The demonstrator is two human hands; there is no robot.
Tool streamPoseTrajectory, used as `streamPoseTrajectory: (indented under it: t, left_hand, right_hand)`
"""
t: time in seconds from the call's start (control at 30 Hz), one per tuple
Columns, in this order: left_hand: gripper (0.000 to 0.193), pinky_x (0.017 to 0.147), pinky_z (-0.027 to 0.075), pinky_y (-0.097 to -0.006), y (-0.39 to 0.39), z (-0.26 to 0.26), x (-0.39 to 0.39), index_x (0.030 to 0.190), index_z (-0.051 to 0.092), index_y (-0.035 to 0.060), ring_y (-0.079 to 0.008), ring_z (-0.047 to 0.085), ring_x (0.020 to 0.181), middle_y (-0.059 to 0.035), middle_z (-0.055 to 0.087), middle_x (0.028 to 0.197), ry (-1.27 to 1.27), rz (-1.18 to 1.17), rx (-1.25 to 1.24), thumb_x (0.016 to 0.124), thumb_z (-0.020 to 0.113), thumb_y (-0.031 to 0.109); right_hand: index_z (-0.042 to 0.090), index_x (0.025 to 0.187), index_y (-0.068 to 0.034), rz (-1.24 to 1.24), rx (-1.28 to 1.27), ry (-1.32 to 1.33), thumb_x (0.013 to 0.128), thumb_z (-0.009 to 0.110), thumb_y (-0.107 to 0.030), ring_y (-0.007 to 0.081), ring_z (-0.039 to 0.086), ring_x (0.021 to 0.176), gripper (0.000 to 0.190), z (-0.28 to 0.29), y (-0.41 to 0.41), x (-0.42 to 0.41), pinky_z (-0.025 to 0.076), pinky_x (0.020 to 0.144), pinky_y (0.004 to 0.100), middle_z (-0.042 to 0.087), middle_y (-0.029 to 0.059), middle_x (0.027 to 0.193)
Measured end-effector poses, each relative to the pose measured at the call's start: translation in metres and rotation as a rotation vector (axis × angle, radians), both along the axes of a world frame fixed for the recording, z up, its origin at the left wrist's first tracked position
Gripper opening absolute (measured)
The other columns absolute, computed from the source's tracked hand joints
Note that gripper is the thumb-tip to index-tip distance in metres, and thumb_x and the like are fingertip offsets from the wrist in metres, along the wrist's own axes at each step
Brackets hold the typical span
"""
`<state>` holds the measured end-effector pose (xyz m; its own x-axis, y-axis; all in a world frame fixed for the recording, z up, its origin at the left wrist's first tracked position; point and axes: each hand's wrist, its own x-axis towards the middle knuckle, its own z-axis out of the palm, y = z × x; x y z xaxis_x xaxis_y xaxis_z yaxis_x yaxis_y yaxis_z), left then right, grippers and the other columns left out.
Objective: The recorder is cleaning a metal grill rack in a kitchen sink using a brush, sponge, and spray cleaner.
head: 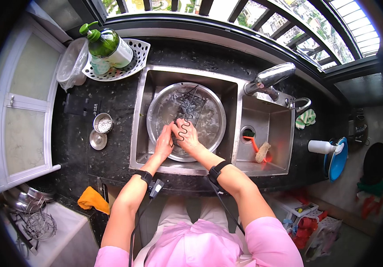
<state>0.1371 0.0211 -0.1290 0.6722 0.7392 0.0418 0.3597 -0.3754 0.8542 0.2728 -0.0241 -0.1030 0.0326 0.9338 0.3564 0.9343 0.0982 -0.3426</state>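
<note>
Both hands are over a round metal basin [211, 125] with cloudy water in its bottom. It sits in the larger bowl of a stainless steel sink [234, 100]. My right hand [188, 139] grips a dark wire rack [188, 116] with a wavy edge, which runs across the back of that hand. Close against it, my left hand [163, 143] also has its fingers closed on the rack; its fingertips are partly hidden. The rack's straight bars slant toward the basin's far side, and a dark, blurred patch shows beneath them.
A chrome faucet [271, 78] rises behind the smaller bowl, where an orange-handled brush [255, 145] and a tan scrubber [263, 153] lie. A green pump bottle [111, 50] stands in a white perforated tray [141, 55]. Left are a strainer cup [103, 123] and an orange cloth [93, 200].
</note>
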Motion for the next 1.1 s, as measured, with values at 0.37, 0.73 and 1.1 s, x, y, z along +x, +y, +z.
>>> streamPoseTrajectory:
  t: [0.37,0.73,1.1]
  left_hand:
    - [0.062,0.085,0.045,-0.0464,-0.004,0.024,0.015,0.136,0.039,0.0081,-0.043,0.052,0.103,-0.0192,0.049,0.115,0.173,0.058,0.025,0.076,0.042,-0.009]
    - [0.061,0.081,0.046,-0.0446,-0.005,0.014,-0.002,0.137,0.036,0.0053,-0.0407,0.055,0.098,-0.0206,0.052,0.108,0.104,0.011,0.032,0.077,0.043,-0.009]
    - [0.072,0.082,0.047,-0.0457,-0.001,0.009,-0.006,0.139,0.033,0.0071,-0.0403,0.054,0.101,-0.0185,0.05,0.11,0.171,0.055,0.047,0.071,0.045,-0.014]
  right_hand:
    - [0.054,0.097,-0.003,-0.568,-0.565,-0.034,0.074,0.065,-0.01,0.0346,0.063,0.086,0.026,-0.059,-0.03,0.072,0.054,0.074,0.042,0.054,0.0182,0.1]
    - [0.061,0.109,-0.006,-0.86,-0.405,0.596,0.082,0.062,-0.039,0.0375,0.058,0.104,0.042,0.024,0.022,0.099,0.047,0.084,0.0452,0.062,0.0207,0.108]
    - [0.057,0.097,-0.006,-0.691,-0.527,0.459,0.084,0.06,-0.027,0.0387,0.059,0.094,0.025,-0.006,-0.048,0.03,0.047,0.078,0.0491,0.06,0.0197,0.099]
